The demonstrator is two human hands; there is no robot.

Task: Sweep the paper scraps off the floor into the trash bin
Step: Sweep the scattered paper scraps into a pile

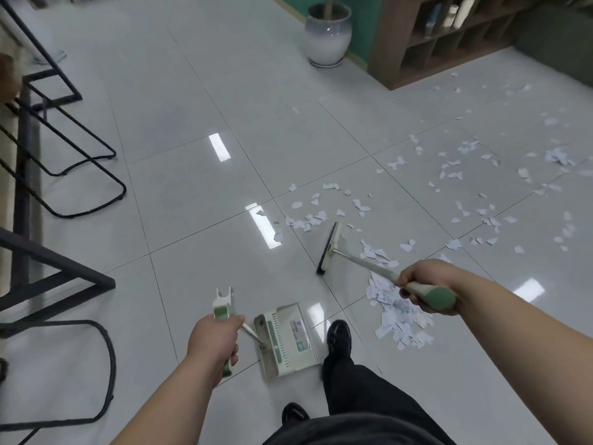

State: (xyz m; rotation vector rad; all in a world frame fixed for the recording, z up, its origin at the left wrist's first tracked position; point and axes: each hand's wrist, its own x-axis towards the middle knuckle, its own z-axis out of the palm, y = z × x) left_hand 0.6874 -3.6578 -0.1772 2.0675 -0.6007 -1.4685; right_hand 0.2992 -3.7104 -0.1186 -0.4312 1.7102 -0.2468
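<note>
- Glossy pale-grey floor tiles (pixel 192 117) fill the view and mirror strips of ceiling light.
- White torn paper scraps (pixel 398 316) lie on the tiles. One heap sits at 4 o'clock, and a loose scatter (pixel 465 162) spreads from the centre out toward 2 and 3 o'clock.
- The right grip (pixel 423 284), at 4 o'clock above the heap, is clenched round the green end of a cream broom handle.
- The broom's flat black-bristled head (pixel 327 248) meets the floor near the centre, at 11 o'clock from the heap. A band of scraps lies just beyond it at 12 o'clock.
- The left grip (pixel 213 340), at 7 o'clock, is clenched round the green-and-cream upright handle (pixel 223 303) of a dustpan.
- The cream ribbed plastic dustpan (pixel 285 338) hangs low at 6 o'clock, well apart from the heap. I cannot tell whether it touches the tiles.
- A black shoe (pixel 338 332) stands just beside the pan at its 3 o'clock, between pan and heap.
- Black metal stool frames (pixel 64 149) line the 9 o'clock edge.
- A white glazed plant pot (pixel 327 36) stands at 12 o'clock, with a brown wooden cube shelf (pixel 449 36) at 1 o'clock.
</note>
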